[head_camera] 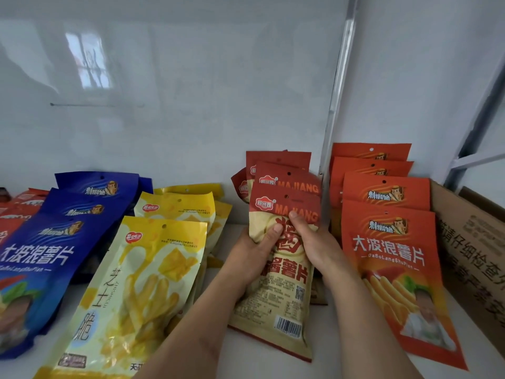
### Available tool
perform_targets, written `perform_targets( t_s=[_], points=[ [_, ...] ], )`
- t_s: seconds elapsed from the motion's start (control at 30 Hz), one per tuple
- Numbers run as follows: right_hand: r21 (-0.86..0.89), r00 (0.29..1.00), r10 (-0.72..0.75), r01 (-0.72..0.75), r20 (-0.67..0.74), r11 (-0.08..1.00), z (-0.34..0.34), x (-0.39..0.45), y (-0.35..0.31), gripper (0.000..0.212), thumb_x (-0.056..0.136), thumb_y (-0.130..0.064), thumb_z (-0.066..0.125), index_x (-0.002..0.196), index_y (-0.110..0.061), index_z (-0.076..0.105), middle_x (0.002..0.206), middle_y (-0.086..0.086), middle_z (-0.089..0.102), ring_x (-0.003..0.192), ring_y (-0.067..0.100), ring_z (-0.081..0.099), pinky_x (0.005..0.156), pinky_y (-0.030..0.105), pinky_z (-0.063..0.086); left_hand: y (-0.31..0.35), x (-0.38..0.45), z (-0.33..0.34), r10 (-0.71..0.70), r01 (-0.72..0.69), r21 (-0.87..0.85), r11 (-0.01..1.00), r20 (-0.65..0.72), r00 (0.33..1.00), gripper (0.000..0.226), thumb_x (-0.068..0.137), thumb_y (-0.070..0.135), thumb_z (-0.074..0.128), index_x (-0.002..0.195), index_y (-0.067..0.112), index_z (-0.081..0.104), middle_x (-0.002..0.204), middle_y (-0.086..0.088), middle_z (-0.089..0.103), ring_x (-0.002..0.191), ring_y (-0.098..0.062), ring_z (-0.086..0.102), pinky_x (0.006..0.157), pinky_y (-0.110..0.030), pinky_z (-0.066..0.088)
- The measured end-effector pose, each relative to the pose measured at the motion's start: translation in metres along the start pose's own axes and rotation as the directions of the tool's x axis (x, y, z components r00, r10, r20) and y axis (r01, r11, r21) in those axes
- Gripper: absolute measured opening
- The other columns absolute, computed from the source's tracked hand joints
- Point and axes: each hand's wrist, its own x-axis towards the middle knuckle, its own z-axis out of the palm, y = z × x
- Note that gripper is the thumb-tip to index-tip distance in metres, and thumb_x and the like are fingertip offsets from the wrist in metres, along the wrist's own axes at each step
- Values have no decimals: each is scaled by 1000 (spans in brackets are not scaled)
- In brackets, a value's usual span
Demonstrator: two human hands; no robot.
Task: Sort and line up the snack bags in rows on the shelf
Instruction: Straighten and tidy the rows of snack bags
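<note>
The front red-and-cream snack bag (pixel 276 272) lies at the head of its row on the white shelf (pixel 325 348), grasped by both hands: left hand (pixel 257 250) and right hand (pixel 314 242) curl their fingers around its upper edges. Behind it stand perhaps three more. Yellow bags (pixel 142 283) lie left, orange bags (pixel 393 258) right.

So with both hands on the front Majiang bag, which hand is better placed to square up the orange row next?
Right, probably. The right hand grips the Majiang bag on the side bordering the orange row; the left hand would have to cross over the bag.
</note>
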Motion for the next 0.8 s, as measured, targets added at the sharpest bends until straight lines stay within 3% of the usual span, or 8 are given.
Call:
perform_targets(
  t_s=[0.1, 0.3, 0.4, 0.57, 0.8],
  points=[
    [-34, 1000, -5, 5, 3, 999, -1, -7, 0, 34, 90, -69, 51, 100, -39, 63, 93, -14, 71, 83, 7, 65, 65, 23, 43, 0, -8, -1, 24, -24, 12, 1000, -9, 1000, 78, 68, 86, 62, 122, 29, 64, 104, 8, 78, 95, -10, 75, 92, -40, 59],
    [-51, 1000, -14, 13, -6, 999, 1, -24, 3, 33, 92, -68, 47, 96, -38, 60, 87, -17, 67, 75, 1, 60, 59, 19, 37, 0, -31, 0, 27, -25, 24, 999, -68, 997, 88, 62, 92, 60, 124, 30, 59, 104, 7, 78, 94, -12, 75, 90, -41, 60],
    [-59, 1000, 20, -20, 2, 998, 2, -32, 5, 47, 88, -75, 45, 99, -33, 64, 92, -11, 71, 81, 8, 65, 62, 23, 41, 3, -43, -1, 39, -31, 76, 997, -110, 993, 83, 67, 92, 53, 123, 31, 58, 102, 8, 77, 93, -10, 74, 89, -39, 60],
    [-93, 1000, 21, -21, -7, 995, 4, -45, 9, 49, 86, -77, 46, 94, -32, 65, 94, -8, 75, 86, 15, 70, 77, 32, 51, 1, -62, -4, 52, -33, 154, 988, -127, 991, 90, 65, 97, 45, 126, 31, 56, 106, 8, 76, 95, -11, 73, 91, -40, 59],
    [-115, 997, 69, -72, -23, 991, 8, -71, 10, 67, 80, -85, 43, 105, -28, 68, 97, -5, 76, 89, 17, 70, 78, 31, 52, 5, -87, -12, 61, -27, 252, 967, -128, 990, 104, 73, 91, 43, 146, 17, 39, 124, -2, 70, 110, -20, 68, 98, -43, 55]
  ],
)
